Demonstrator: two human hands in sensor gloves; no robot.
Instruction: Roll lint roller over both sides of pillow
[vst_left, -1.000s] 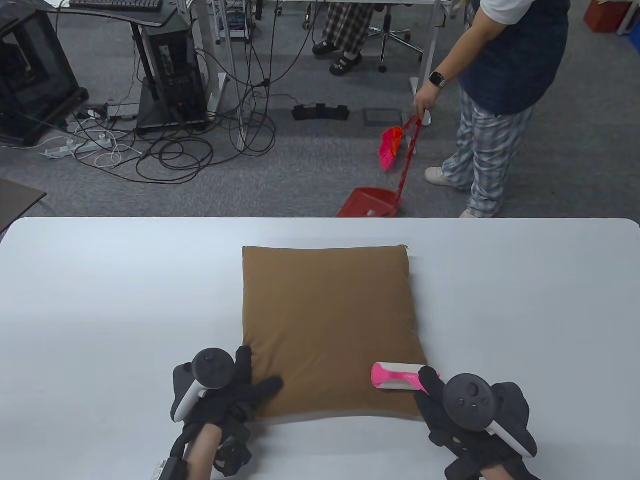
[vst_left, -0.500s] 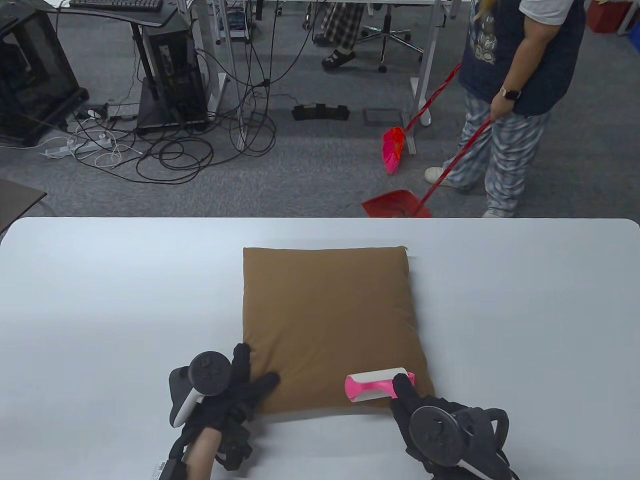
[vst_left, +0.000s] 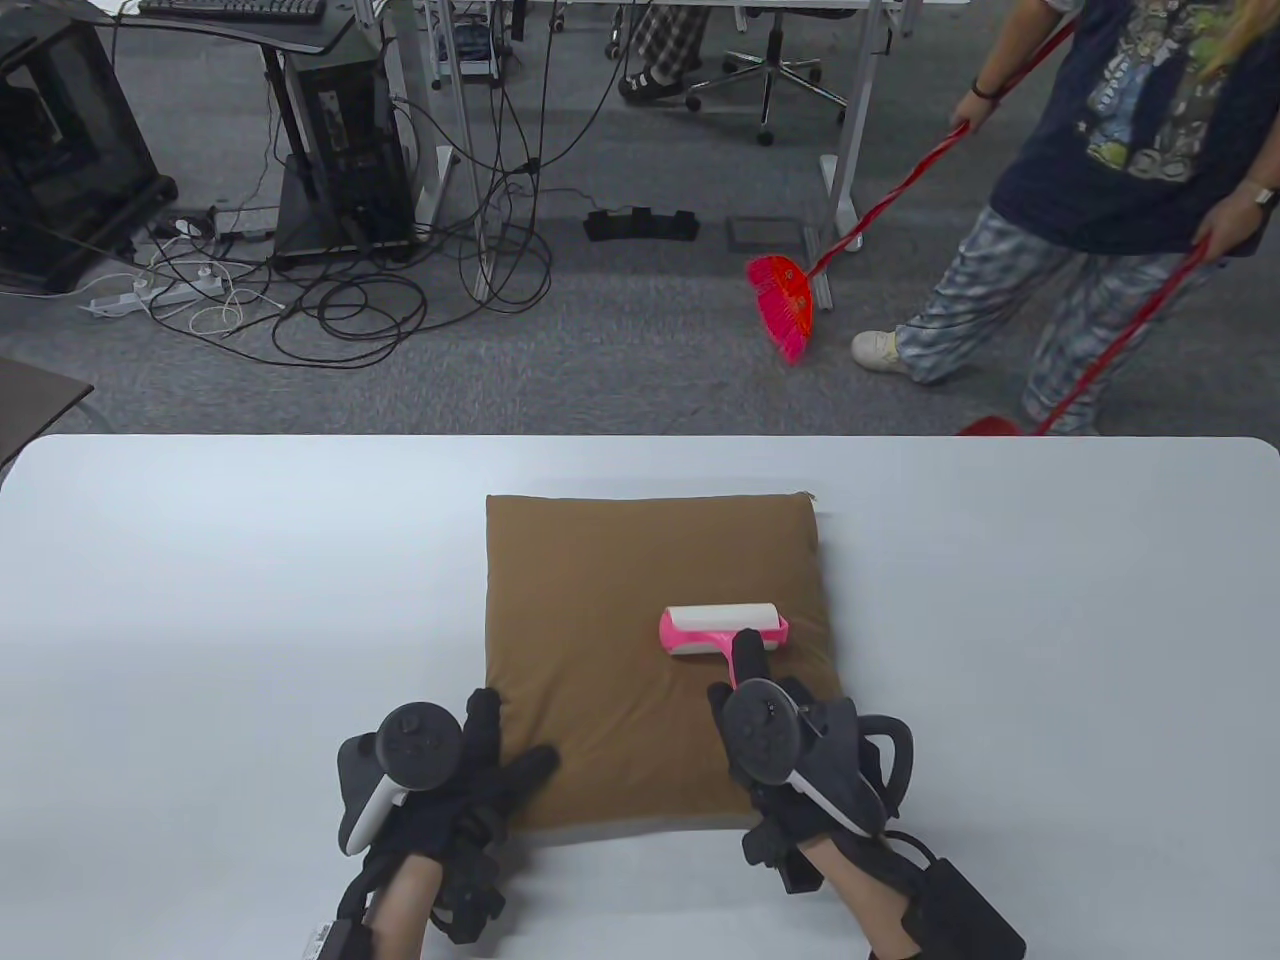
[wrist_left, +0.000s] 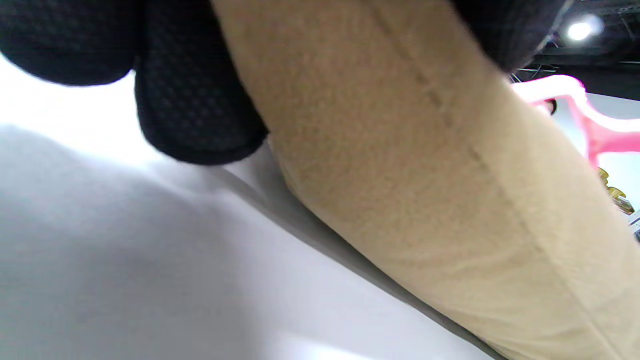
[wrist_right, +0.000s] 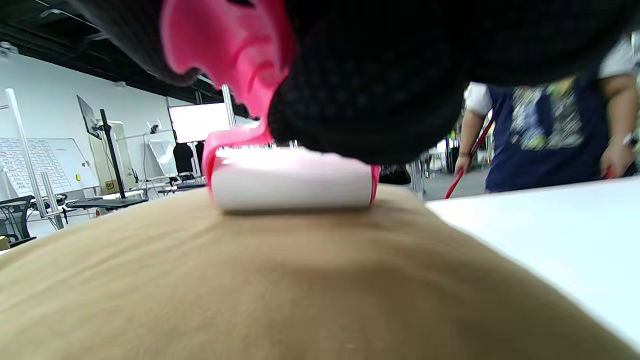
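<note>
A brown pillow (vst_left: 620, 590) lies flat in the middle of the white table (vst_left: 200, 600). My right hand (vst_left: 790, 740) grips the pink handle of a lint roller (vst_left: 722, 628), whose white roll rests on the pillow's right half. In the right wrist view the roll (wrist_right: 292, 186) sits on the brown cloth (wrist_right: 250, 290). My left hand (vst_left: 470, 775) presses flat on the pillow's near left corner. In the left wrist view its fingers (wrist_left: 195, 115) lie against the pillow's edge (wrist_left: 425, 175).
A person with a red broom (vst_left: 782, 305) sweeps the floor beyond the table's far edge. Cables and computer stands (vst_left: 340, 160) are at the far left. Bare table lies on both sides of the pillow.
My right hand has moved the lint roller from the pillow's near right corner up and left onto its middle right part. My left hand has stayed on the near left corner.
</note>
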